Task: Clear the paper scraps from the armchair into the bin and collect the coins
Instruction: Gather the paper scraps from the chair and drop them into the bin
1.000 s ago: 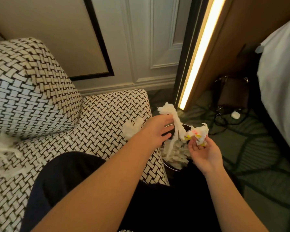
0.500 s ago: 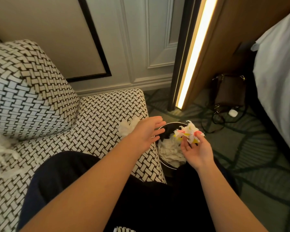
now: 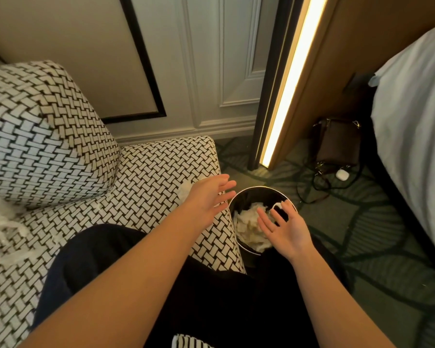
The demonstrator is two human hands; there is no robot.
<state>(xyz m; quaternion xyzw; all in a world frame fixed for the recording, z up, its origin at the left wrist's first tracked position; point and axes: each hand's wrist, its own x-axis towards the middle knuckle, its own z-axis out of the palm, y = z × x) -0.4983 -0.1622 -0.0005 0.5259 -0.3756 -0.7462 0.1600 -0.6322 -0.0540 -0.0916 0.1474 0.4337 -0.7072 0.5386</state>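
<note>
Lying at far left: a loose pile of shredded paper scraps [image 3: 0, 229] on the armchair seat [image 3: 148, 177], at the foot of the back cushion [image 3: 43, 136]. It is blurred, so the pieces cannot be counted.
Seat middle: a few white flecks on the weave. No coins can be made out anywhere in view.
Seat right edge: one small scrap [image 3: 185, 190], just beside the left hand.
Left hand: [image 3: 206, 199] fingers straight and spread, holding nothing, hovering over the seat's right edge near the bin.
Bin: [image 3: 258, 189] round and dark, on the carpet just beside the armchair. Crumpled paper [image 3: 249, 222] already lies inside.
Right hand: [image 3: 284, 227] palm up over the bin mouth, fingers straight, empty.
Step (judgement): both hands are free, so the next load is to be fetched. Much of the far-left pile is not yet cleared.
Method (judgement): take the near scrap first, then reach across the lap to the far pile. Bunch the strands tight so none trail, and release inside the rim. Check under the pile and along the cushion crease for coins before any paper goes in.
Edges: the seat edge and bin rim sit close together, so scraps swept sideways could drop between them.
Open room: bare carpet lies right of the bin. A bag [image 3: 337, 144], cable [image 3: 312, 189] and small white case [image 3: 342, 174] lie by the bed [image 3: 412, 121], well apart.
</note>
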